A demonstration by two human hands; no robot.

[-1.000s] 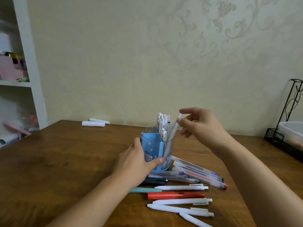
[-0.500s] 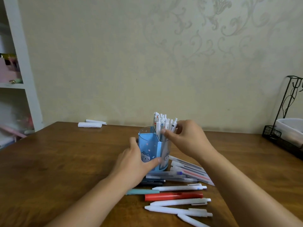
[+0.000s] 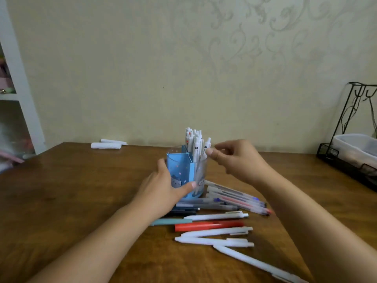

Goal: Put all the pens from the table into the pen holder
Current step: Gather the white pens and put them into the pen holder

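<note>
Far left there's a white shelf (image 3: 24,94), and two white rolls (image 3: 106,145) lie at the back edge of the wood table (image 3: 61,201). The left hand (image 3: 161,193) is wrapped around the blue holder (image 3: 180,172), thumb across the front and fingers round its left side, so it's gripping it. The holder stands upright mid-table with a bunch of white pens (image 3: 193,144) standing in its back compartment. The right hand (image 3: 238,160) hovers just right of those pens, thumb and fingers loosely curled, thumb tip beside the rightmost pen top; can't tell if it's actually touching. In front and right of the holder, loose pens (image 3: 234,197) are scattered, including a red pen (image 3: 210,225) and several white ones. Far right, a black wire rack (image 3: 346,160) holds a clear tub (image 3: 357,146).
</note>
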